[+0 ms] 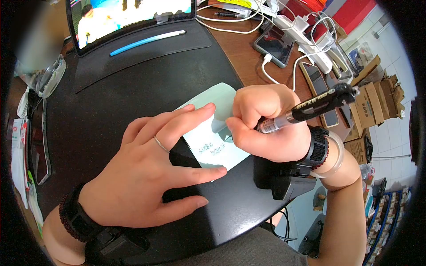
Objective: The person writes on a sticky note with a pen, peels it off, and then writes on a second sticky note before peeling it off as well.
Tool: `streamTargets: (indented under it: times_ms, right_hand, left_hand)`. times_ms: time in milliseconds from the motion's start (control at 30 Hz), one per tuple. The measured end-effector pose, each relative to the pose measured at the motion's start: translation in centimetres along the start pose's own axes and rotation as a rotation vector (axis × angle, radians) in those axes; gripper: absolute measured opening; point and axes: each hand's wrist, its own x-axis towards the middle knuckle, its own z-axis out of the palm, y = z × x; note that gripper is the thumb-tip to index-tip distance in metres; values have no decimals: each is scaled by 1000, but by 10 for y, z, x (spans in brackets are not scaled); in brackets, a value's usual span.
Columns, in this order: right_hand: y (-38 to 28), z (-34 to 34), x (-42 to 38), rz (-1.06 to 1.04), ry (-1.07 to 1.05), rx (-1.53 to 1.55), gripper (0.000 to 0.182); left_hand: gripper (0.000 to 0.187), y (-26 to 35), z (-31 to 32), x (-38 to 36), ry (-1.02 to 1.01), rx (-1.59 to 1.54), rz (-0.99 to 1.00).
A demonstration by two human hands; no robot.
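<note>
Left hand (155, 173) flat, fingers spread, pressing pale paper slip (215, 133) onto dark mat on the bench (239, 53). Right hand (266, 124) fisted around black pen (310, 108), wrist bent, tip hidden on the slip.

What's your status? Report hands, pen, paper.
Right hand gripping pen, tip on paper. Left hand flat, pinning paper. Nothing in the way.

Tablet (133, 17); blue stylus (146, 42); phone (275, 44); chargers (301, 24)

Pen (310, 107) tip behind fingers (248, 116)
</note>
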Motion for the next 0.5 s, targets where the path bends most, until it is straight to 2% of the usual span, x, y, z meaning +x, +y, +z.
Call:
streamTargets:
  times_ms: [500]
  right_hand:
    - [-2, -2, -1, 23, -22, -1, 36]
  left_hand:
    - [46, 1, 0, 0, -7, -2, -12]
